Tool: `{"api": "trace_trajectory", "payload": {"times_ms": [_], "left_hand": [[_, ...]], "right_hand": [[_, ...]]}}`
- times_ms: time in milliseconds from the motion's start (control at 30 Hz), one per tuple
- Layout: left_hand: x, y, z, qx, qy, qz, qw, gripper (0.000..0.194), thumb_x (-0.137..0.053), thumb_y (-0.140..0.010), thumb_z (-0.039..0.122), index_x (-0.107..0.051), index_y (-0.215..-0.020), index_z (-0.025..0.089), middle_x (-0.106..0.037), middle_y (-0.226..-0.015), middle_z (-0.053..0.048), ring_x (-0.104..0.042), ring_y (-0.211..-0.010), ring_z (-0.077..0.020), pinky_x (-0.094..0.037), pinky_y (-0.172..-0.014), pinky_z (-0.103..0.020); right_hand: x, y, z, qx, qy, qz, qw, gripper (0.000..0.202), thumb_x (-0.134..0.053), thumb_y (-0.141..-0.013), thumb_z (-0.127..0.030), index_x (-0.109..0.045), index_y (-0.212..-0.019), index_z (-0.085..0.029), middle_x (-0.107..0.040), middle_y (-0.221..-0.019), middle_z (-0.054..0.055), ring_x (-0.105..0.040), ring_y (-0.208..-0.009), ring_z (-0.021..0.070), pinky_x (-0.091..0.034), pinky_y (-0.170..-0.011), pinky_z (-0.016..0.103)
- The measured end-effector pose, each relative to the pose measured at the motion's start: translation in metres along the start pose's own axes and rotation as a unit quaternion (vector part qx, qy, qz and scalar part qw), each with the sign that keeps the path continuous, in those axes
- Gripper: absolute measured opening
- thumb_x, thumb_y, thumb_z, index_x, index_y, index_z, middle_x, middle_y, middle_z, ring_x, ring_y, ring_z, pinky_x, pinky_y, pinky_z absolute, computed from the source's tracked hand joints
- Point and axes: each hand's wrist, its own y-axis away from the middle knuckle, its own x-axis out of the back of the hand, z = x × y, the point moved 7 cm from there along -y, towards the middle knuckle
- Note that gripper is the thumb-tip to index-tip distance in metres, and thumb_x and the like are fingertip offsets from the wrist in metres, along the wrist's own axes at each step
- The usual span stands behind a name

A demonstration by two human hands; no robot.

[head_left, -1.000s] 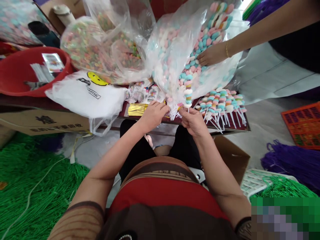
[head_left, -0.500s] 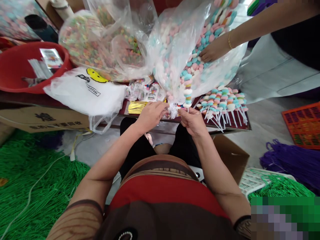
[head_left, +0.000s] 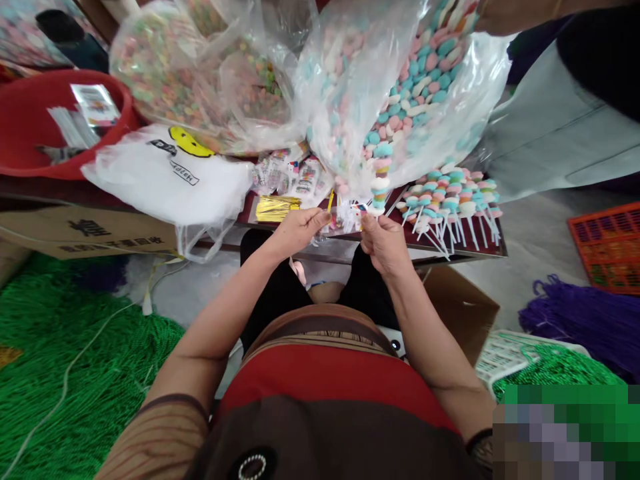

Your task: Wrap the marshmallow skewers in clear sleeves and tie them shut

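Observation:
My left hand point(head_left: 303, 227) is closed, its thumb and fingers pinching one end of a small clear printed packet point(head_left: 345, 217). At the packet's other end, my right hand point(head_left: 384, 241) pinches its edge. A candy skewer point(head_left: 380, 190) of stacked pink, white, blue and orange gummies rises upright from the right fingertips; its lower stick is hidden. Beside my left hand lies a bundle of gold twist ties point(head_left: 277, 208). Several printed clear packets point(head_left: 295, 177) are heaped behind it. Finished-looking candy skewers point(head_left: 453, 197) lie piled right of my right hand.
Large clear bags of gummies point(head_left: 420, 87) fill the back of the table. Left stand a white smiley bag point(head_left: 165, 187) and a red basin point(head_left: 123, 100). Another person's arm point(head_left: 525, 15) and light trousers point(head_left: 535, 127) are at right. An open carton point(head_left: 460, 307) sits below.
My left hand has drawn slightly down and now pinches the packet, which is stretched between both hands. The other person's hand has left the gummy bag, moving up and right.

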Motion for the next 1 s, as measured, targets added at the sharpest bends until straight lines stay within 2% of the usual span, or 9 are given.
{"api": "trace_trajectory", "payload": {"times_ms": [100, 233, 300, 367, 433, 533, 733, 867, 1000], "left_hand": [[-0.005, 0.000, 0.000, -0.007, 0.022, -0.032, 0.999, 0.065, -0.043, -0.086, 0.079, -0.046, -0.061, 0.019, -0.043, -0.056, 0.004, -0.040, -0.056, -0.0093, -0.031, -0.056, -0.025], [-0.012, 0.000, -0.007, 0.037, 0.139, -0.052, 0.988, 0.053, -0.063, -0.079, 0.071, -0.055, -0.076, 0.019, -0.055, -0.062, 0.003, -0.050, -0.058, -0.0094, -0.038, -0.058, -0.023], [-0.015, 0.001, -0.011, 0.050, 0.196, -0.026, 0.979, 0.051, -0.069, -0.076, 0.067, -0.054, -0.079, 0.019, -0.056, -0.061, 0.004, -0.052, -0.057, -0.0088, -0.040, -0.058, -0.022], [-0.016, 0.002, -0.015, 0.054, 0.218, 0.012, 0.974, 0.051, -0.069, -0.078, 0.068, -0.052, -0.076, 0.019, -0.054, -0.057, 0.005, -0.049, -0.053, -0.0077, -0.039, -0.056, -0.021], [-0.019, 0.004, -0.020, 0.064, 0.228, 0.042, 0.971, 0.054, -0.065, -0.080, 0.071, -0.049, -0.070, 0.020, -0.048, -0.052, 0.007, -0.044, -0.048, -0.0065, -0.035, -0.051, -0.021], [-0.022, 0.006, -0.026, 0.090, 0.250, 0.069, 0.962, 0.060, -0.061, -0.080, 0.076, -0.045, -0.067, 0.020, -0.039, -0.050, 0.009, -0.037, -0.040, -0.0044, -0.027, -0.044, -0.021], [-0.026, 0.004, -0.019, 0.059, 0.334, 0.028, 0.940, 0.054, -0.080, -0.070, 0.066, -0.060, -0.084, 0.018, -0.054, -0.063, 0.008, -0.043, -0.042, -0.0025, -0.031, -0.042, -0.019], [-0.019, 0.003, -0.028, 0.069, 0.371, 0.107, 0.920, 0.048, -0.083, -0.070, 0.059, -0.058, -0.073, 0.018, -0.044, -0.053, 0.010, -0.034, -0.038, -0.0011, -0.025, -0.039, -0.018], [-0.009, 0.004, -0.039, 0.067, 0.466, 0.149, 0.870, 0.043, -0.085, -0.073, 0.050, -0.056, -0.072, 0.018, -0.045, -0.054, 0.010, -0.031, -0.037, -0.0003, -0.025, -0.038, -0.016]], "right_hand": [[-0.003, 0.000, 0.002, -0.020, 0.001, -0.027, 0.999, 0.052, -0.091, -0.057, -0.056, -0.054, -0.065, -0.020, -0.031, -0.047, -0.013, -0.019, -0.039, 0.0013, -0.014, -0.037, 0.020], [0.001, -0.002, 0.000, 0.001, -0.001, 0.005, 1.000, 0.050, -0.093, -0.053, -0.051, -0.057, -0.068, -0.020, -0.043, -0.050, -0.011, -0.021, -0.039, 0.0007, -0.015, -0.036, 0.020], [0.001, -0.003, 0.000, 0.020, -0.001, 0.026, 0.999, 0.054, -0.093, -0.052, -0.056, -0.055, -0.065, -0.020, -0.043, -0.050, -0.011, -0.021, -0.038, 0.0010, -0.015, -0.036, 0.020], [-0.001, -0.002, 0.001, 0.038, 0.001, 0.040, 0.998, 0.061, -0.091, -0.051, -0.063, -0.048, -0.060, -0.021, -0.035, -0.046, -0.012, -0.020, -0.038, 0.0015, -0.015, -0.036, 0.021], [-0.003, 0.000, 0.001, 0.055, 0.004, 0.053, 0.997, 0.068, -0.088, -0.051, -0.069, -0.038, -0.056, -0.023, -0.026, -0.044, -0.013, -0.017, -0.038, 0.0019, -0.015, -0.036, 0.021], [-0.005, 0.002, 0.003, 0.072, 0.017, 0.067, 0.995, 0.074, -0.084, -0.052, -0.075, -0.031, -0.054, -0.024, -0.023, -0.045, -0.012, -0.016, -0.039, 0.0024, -0.016, -0.036, 0.023], [-0.002, 0.001, 0.007, 0.101, 0.059, 0.088, 0.989, 0.069, -0.079, -0.057, -0.078, -0.038, -0.052, -0.023, -0.031, -0.045, -0.010, -0.023, -0.041, 0.0045, -0.018, -0.039, 0.024], [-0.008, 0.003, 0.008, 0.085, 0.063, 0.066, 0.992, 0.070, -0.078, -0.061, -0.076, -0.033, -0.053, -0.024, -0.024, -0.046, -0.011, -0.019, -0.042, 0.0047, -0.016, -0.040, 0.025], [-0.005, 0.012, -0.011, 0.094, 0.120, 0.011, 0.988, 0.051, -0.074, -0.074, -0.067, -0.051, -0.062, -0.023, -0.031, -0.051, -0.009, -0.023, -0.045, 0.0065, -0.019, -0.042, 0.024]]}}
